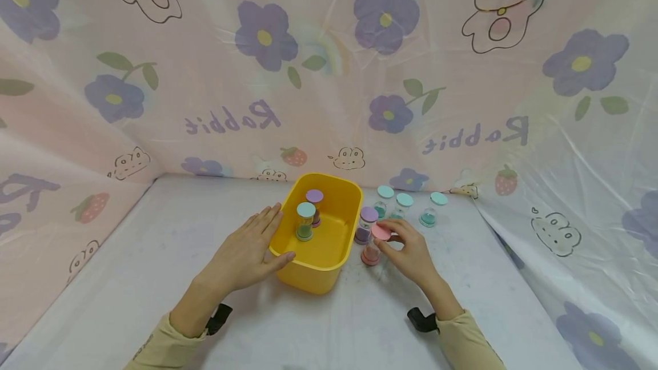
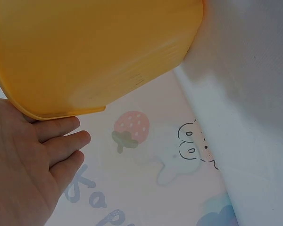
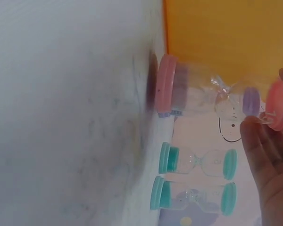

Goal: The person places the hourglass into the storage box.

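Observation:
A yellow plastic bin (image 1: 308, 278) stands mid-table with a teal-capped hourglass (image 1: 305, 221) and a purple-capped hourglass (image 1: 315, 204) upright inside. My left hand (image 1: 252, 244) lies flat against the bin's left wall, fingers straight and thumb on the front corner; the left wrist view shows the hand (image 2: 33, 155) under the bin rim (image 2: 94, 52). My right hand (image 1: 401, 241) pinches the top cap of a pink hourglass (image 1: 371, 249) standing just right of the bin. In the right wrist view my fingers (image 3: 269, 150) touch that pink hourglass (image 3: 198, 96) at its cap.
A purple-capped hourglass (image 1: 366, 224) stands beside the pink one. Three teal-capped hourglasses (image 1: 402, 204) stand behind it near the back wall, two of them (image 3: 198, 162) in the right wrist view. Floral sheeting walls the table on three sides.

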Demonstrator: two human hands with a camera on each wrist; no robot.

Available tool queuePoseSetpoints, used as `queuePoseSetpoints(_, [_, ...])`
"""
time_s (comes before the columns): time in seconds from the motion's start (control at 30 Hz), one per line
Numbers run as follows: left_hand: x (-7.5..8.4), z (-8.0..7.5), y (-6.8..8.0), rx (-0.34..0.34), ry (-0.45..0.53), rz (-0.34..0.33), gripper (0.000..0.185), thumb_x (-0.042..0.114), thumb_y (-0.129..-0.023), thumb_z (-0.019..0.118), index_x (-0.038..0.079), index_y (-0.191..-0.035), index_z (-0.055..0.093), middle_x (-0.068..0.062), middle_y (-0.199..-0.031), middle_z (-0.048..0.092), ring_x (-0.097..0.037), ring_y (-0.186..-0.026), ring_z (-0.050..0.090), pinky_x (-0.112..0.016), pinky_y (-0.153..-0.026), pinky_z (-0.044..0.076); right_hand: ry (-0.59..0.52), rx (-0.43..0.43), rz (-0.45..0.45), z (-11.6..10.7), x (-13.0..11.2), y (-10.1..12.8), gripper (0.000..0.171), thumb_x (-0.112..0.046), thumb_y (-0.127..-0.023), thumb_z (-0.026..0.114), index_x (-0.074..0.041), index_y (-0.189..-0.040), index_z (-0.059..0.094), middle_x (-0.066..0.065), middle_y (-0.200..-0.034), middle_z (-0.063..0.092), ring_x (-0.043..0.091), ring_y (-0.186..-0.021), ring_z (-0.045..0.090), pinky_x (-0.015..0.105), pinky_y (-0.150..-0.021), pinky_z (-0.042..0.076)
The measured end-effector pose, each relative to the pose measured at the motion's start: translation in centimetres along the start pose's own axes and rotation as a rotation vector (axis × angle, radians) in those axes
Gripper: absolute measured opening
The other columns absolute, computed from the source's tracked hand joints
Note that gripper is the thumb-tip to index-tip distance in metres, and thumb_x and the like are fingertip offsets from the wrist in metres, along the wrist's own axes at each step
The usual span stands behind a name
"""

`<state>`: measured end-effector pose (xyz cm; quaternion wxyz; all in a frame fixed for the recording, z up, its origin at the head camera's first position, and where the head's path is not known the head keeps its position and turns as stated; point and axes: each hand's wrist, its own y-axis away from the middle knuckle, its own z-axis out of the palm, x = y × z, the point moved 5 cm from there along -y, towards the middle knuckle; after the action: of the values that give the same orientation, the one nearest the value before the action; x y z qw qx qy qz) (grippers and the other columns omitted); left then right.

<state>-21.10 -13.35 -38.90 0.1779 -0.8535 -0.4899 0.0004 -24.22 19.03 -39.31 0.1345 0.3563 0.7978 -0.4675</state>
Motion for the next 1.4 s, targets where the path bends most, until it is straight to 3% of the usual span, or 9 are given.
queuePoseSetpoints(0.2, [0.0,-0.1,0.1,0.0,0.001,-0.001,0.094,0.065,-0.1,0.054,-0.004,-0.16,0.031,-0.018,-0.17,0.025,-0.036,-0.155,0.028,-0.052,-0.126,0.026,0.032,0.037,-0.026,-0.5,-0.4,-0.1,0.038,0.014,-0.078,0.082,0.011,-0.114,0.071,0.024,-0.111,0.069,0.037,-0.093,0.067,0.044,-0.073,0.065])
queuePoseSetpoints(0.5, [0.0,-0.1,0.1,-0.005,0.003,-0.002,0.094,0.064,-0.1,0.054,-0.005,-0.16,0.031,-0.018,-0.17,0.025,-0.036,-0.155,0.028,-0.052,-0.126,0.026,0.021,0.102,-0.111,-1.3,-1.3,-0.9,0.038,0.019,-0.075,0.081,0.013,-0.111,0.07,0.027,-0.109,0.068,0.036,-0.09,0.066,0.021,-0.076,0.062])
queuePoseSetpoints(0.77, [-0.1,0.0,0.0,-0.004,0.003,-0.004,0.095,0.065,-0.1,0.053,-0.004,-0.161,0.03,-0.018,-0.17,0.024,-0.036,-0.155,0.028,-0.053,-0.126,0.026,0.016,0.133,-0.116,-1.5,-0.7,-1.5,0.043,0.02,-0.075,0.079,0.011,-0.116,0.07,0.023,-0.113,0.069,0.029,-0.094,0.066,0.012,-0.082,0.056])
queuePoseSetpoints(0.97, [0.0,0.0,0.1,0.001,0.005,0.0,0.095,0.065,-0.1,0.054,-0.004,-0.16,0.031,-0.018,-0.169,0.025,-0.036,-0.155,0.028,-0.052,-0.126,0.025,0.013,0.162,-0.123,-2.0,-1.5,-2.2,0.042,0.02,-0.075,0.079,0.012,-0.115,0.07,0.025,-0.111,0.068,0.025,-0.095,0.065,0.009,-0.085,0.054])
queuePoseSetpoints(1.1, [-0.1,0.0,0.0,0.005,0.003,0.003,0.094,0.064,-0.1,0.054,-0.005,-0.16,0.031,-0.019,-0.169,0.026,-0.037,-0.155,0.029,-0.054,-0.125,0.027,-0.004,0.175,-0.118,-1.9,-0.5,-2.5,0.043,0.02,-0.076,0.079,0.008,-0.117,0.072,0.021,-0.113,0.069,0.019,-0.097,0.065,0.009,-0.086,0.054])
queuePoseSetpoints(1.3, [-0.1,0.0,-0.1,0.007,0.001,0.007,0.094,0.063,-0.101,0.054,-0.006,-0.159,0.032,-0.021,-0.168,0.028,-0.038,-0.154,0.03,-0.055,-0.124,0.029,-0.029,0.193,-0.141,-2.3,-3.2,-3.7,0.037,0.02,-0.079,0.076,0.013,-0.115,0.069,0.028,-0.113,0.066,0.016,-0.1,0.065,0.01,-0.087,0.054])
queuePoseSetpoints(1.4, [-0.1,0.0,0.0,0.007,0.002,0.007,0.094,0.064,-0.1,0.054,-0.006,-0.16,0.031,-0.02,-0.168,0.027,-0.038,-0.155,0.03,-0.055,-0.125,0.029,-0.028,0.203,-0.148,-2.4,-3.4,-4.2,0.037,0.019,-0.08,0.076,0.013,-0.115,0.07,0.028,-0.114,0.066,0.016,-0.1,0.065,0.01,-0.088,0.054])
